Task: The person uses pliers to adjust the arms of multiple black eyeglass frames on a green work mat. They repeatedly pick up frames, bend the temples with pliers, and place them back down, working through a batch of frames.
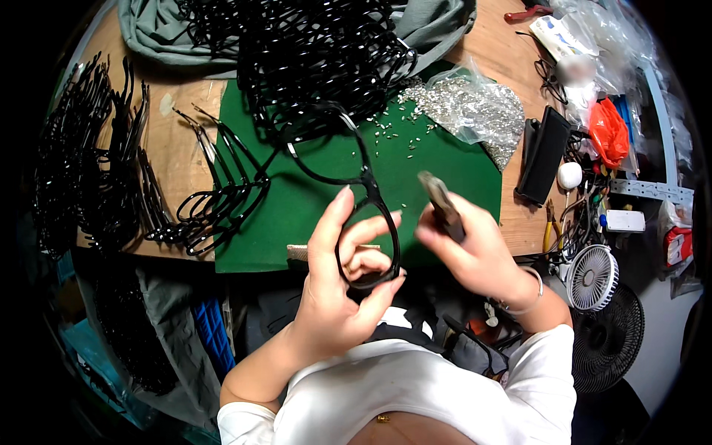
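My left hand (326, 297) grips a black eyeglass frame (369, 189) by its lower rim, with fingers showing through the lens opening. The frame stands on end, one rim above the other, over the front of a green mat (437, 159). To its right, my right hand (478, 252) is closed around a hand tool with a metal head (437, 191); the tool is blurred, and I cannot tell its exact kind. The tool's head is apart from the frame. Small silvery pieces (397, 133) lie scattered on the mat beyond both hands.
A large heap of black frames (319, 52) rests on grey cloth (152, 37) at the back. More frames (222, 189) stand in rows at left. A clear bag of silvery pieces (475, 104), a black case (545, 152), pliers (550, 222) and a white fan (592, 276) are at right.
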A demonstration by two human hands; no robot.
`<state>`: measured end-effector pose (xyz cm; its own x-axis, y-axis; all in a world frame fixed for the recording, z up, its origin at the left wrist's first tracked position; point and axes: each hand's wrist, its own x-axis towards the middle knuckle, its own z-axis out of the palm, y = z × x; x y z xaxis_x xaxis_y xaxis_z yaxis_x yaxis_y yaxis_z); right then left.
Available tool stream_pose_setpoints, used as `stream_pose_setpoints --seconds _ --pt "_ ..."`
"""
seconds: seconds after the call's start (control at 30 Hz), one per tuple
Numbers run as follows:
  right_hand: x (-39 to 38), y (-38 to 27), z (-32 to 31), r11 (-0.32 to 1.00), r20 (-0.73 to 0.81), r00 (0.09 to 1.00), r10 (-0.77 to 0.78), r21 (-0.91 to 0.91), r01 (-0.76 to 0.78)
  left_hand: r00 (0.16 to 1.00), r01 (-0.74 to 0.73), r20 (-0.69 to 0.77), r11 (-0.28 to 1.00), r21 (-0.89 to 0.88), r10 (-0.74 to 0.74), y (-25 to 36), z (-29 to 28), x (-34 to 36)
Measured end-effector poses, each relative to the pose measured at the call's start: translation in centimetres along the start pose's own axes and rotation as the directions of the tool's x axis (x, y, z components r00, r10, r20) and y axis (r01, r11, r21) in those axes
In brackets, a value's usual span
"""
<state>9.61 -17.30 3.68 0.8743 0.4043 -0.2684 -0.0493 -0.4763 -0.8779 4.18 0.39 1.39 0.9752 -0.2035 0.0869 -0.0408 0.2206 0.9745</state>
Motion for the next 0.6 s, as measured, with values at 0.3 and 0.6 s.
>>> stream_pose_setpoints --seconds 0.3,0.6 --pt "-2.3 -0.5 0.9 0.887 -0.045 0.998 0.052 0.462 -0.026 0.993 -0.044 -0.091 0.962 0.27 0.072 -0.4 2.8 1.0" --pt "-0.9 -2.1 -1.0 0.804 0.32 0.933 0.165 0.504 -0.315 0.991 0.131 0.041 0.99 -0.043 -0.13 1.6 1.4 2.0"
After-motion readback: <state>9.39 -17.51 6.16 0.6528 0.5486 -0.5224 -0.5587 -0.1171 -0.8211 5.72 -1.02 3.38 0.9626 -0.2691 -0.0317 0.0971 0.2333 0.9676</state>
